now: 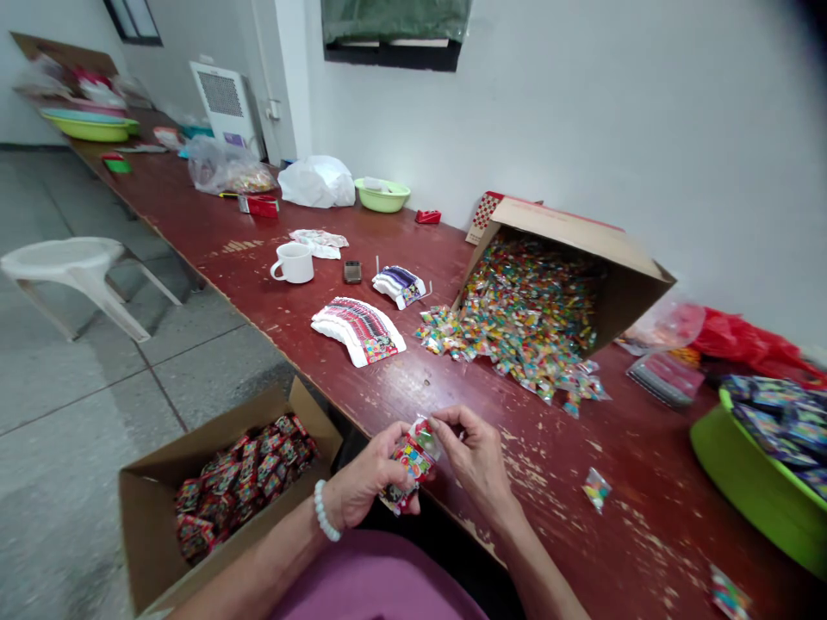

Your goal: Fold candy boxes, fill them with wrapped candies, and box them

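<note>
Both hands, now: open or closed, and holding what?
Left hand: closed, gripping a small colourful plastic packet.
Right hand: closed, pinching the top of the same packet.

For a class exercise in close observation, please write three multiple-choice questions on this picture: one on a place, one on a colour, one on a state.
1. Where is the colourful packet?
A. Inside the white mug
B. Between the left hand and the right hand
C. On the plastic stool

2. What colour is the plastic basin at the right?
A. Lime green
B. Blue
C. White

3. What state is the large cardboard box in?
A. Upright and taped shut
B. Upside down and empty
C. Tipped on its side, with small packets spilling onto the red wooden table

Answers:
1. B, because both hands have hold of it.
2. A, because its wall and rim show lime green.
3. C, because the box leans over with its open side low and packets run out from it.
</note>
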The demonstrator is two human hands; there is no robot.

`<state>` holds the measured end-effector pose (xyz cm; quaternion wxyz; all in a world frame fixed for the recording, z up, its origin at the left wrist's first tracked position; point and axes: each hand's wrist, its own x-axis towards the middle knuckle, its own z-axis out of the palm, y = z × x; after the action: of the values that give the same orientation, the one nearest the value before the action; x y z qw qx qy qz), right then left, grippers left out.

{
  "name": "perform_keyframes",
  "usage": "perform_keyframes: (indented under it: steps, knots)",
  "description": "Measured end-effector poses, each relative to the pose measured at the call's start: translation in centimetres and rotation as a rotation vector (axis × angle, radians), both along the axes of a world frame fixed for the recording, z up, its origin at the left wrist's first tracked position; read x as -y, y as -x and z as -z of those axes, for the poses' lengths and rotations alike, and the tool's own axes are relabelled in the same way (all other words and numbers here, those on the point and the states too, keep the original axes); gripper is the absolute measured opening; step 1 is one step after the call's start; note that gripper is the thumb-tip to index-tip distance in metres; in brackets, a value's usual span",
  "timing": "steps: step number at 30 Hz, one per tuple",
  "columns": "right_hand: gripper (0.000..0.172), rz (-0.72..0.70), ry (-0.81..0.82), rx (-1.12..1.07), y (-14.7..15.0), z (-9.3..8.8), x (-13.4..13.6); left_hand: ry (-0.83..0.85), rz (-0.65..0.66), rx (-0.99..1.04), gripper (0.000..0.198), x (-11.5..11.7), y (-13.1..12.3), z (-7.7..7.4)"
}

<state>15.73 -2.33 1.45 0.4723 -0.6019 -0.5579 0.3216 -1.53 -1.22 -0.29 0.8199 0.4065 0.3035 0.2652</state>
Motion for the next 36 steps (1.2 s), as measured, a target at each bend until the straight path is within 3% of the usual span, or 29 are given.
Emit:
perform_keyframes:
  steps: [5, 11, 14, 18, 22, 26, 31, 33, 36]
  knots:
    - [0.020, 0.092, -0.003, -0.160, 0.2, 0.3, -0.3, -0.076, -0.039, -0.066, 0.044, 0.1, -0.3, -0.6]
    - [0.019, 0.039, 0.011, 0.032, 0.7, 0.7, 0.3, -0.133, -0.104, -0.171, 0.044, 0.0, -0.7, -0.8]
    - [0.019, -0.011, -0.096, 0.180, 0.4, 0.6, 0.9, -0.120, -0.138, -0.146, 0.042, -0.2, -0.8, -0.6]
    - [0.018, 0.023, -0.251, 0.174, 0.0, 1.0, 1.2, -0.045, -0.180, -0.086, 0.028, -0.3, -0.9, -0.8]
    - [0.020, -0.052, -0.238, 0.173, 0.1, 1.4, 1.0, -0.009, -0.221, -0.031, 0.029, -0.4, -1.0, -1.0]
    - [0.019, -0.099, -0.279, 0.252, 0.0, 1.0, 0.9, 0.059, -0.248, -0.038, 0.037, -0.4, -1.1, -0.2]
    - [0.016, -0.275, -0.164, 0.240, -0.2, 0.7, 1.2, 0.110, -0.253, -0.043, 0.047, -0.5, -1.3, 0.4]
    - [0.016, -0.239, -0.154, 0.162, 0.0, 1.0, 1.3, 0.103, -0.272, -0.043, 0.046, -0.8, -1.4, 0.2]
    - [0.027, -0.028, -0.188, 0.026, 0.6, 1.7, 1.4, 0.138, -0.291, -0.052, 0.044, -1.2, -1.5, -0.1]
